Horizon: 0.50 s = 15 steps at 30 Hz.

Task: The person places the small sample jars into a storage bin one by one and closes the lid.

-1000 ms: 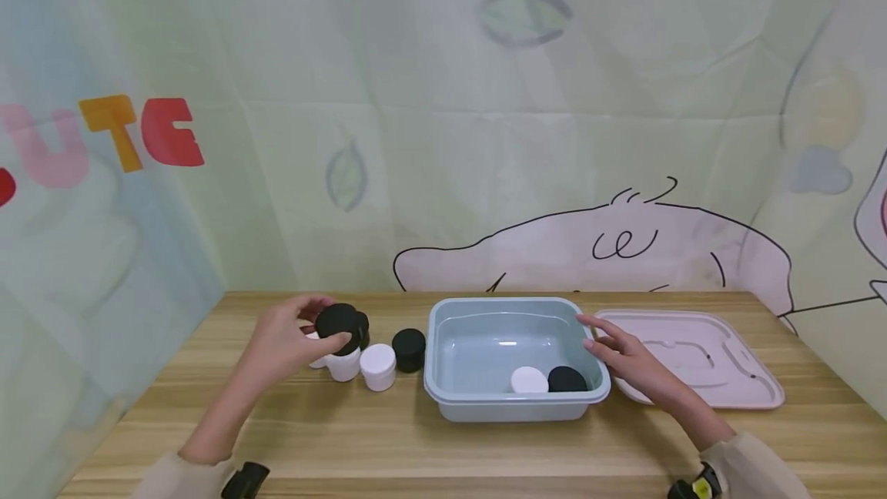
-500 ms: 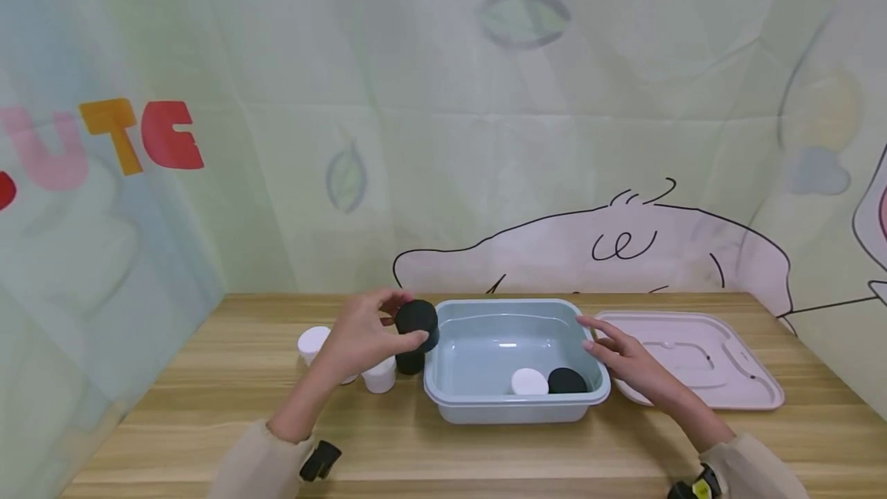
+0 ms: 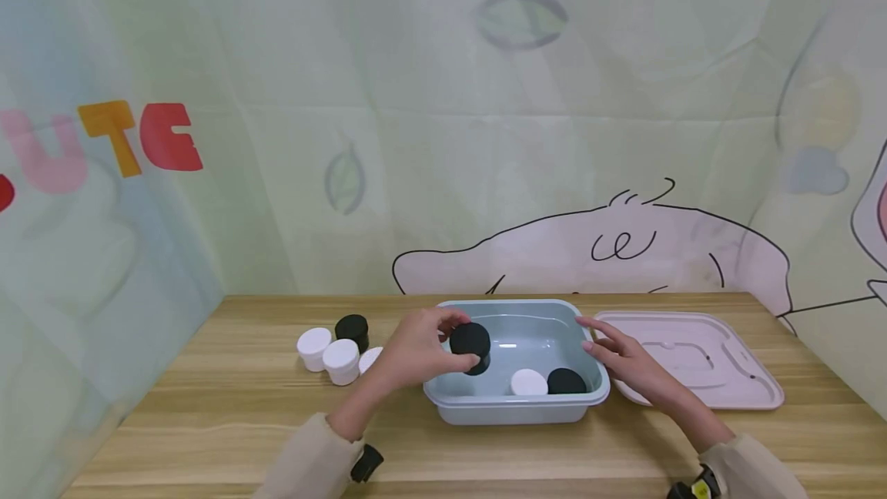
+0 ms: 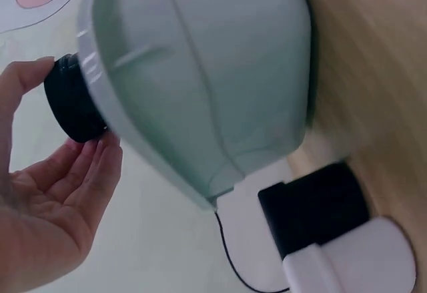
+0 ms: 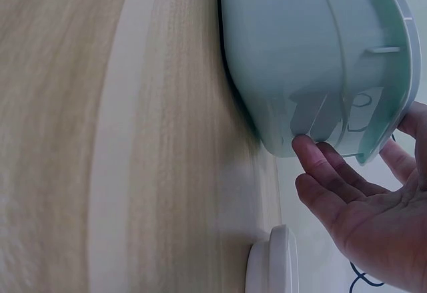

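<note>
My left hand [image 3: 419, 353] holds a small round black jar [image 3: 471, 339] between thumb and fingers, over the left part of a pale blue plastic tub [image 3: 513, 411]. In the left wrist view the black jar [image 4: 73, 99] overlaps the tub's rim. Inside the tub, a white jar [image 3: 529, 382] and another black jar [image 3: 567, 380] sit side by side near the front right. My right hand [image 3: 634, 364] touches the tub's right side with extended fingers. Its fingertips lie against the outer wall in the right wrist view, while the thumb is up at the rim.
Left of the tub stand white jars [image 3: 341, 361] and a black jar [image 3: 352, 332]. One more black jar [image 4: 317, 206], hidden behind my left hand in the head view, stands close to the tub. A pale pink lid [image 3: 693, 356] lies right of it on the wooden table [image 3: 208, 406].
My left hand has carried the black jar rightward from the jar group, past the tub's left rim and over its inside. The right hand stays at the tub's right side.
</note>
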Each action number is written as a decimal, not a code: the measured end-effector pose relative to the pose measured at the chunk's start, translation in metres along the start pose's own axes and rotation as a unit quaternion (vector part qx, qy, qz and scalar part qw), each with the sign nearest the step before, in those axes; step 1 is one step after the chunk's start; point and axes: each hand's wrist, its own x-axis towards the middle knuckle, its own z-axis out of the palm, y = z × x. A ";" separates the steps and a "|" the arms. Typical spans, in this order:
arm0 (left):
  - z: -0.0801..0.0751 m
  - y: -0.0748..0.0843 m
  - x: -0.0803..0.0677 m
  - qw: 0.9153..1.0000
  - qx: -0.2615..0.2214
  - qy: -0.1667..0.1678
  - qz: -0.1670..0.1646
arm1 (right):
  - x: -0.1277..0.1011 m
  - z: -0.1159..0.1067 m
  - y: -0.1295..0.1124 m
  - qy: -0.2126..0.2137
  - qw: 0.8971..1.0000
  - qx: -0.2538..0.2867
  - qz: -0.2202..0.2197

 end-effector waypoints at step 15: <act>0.035 -0.006 0.015 0.992 0.074 -0.092 0.042 | 0.000 0.001 0.001 0.004 1.000 -0.001 0.001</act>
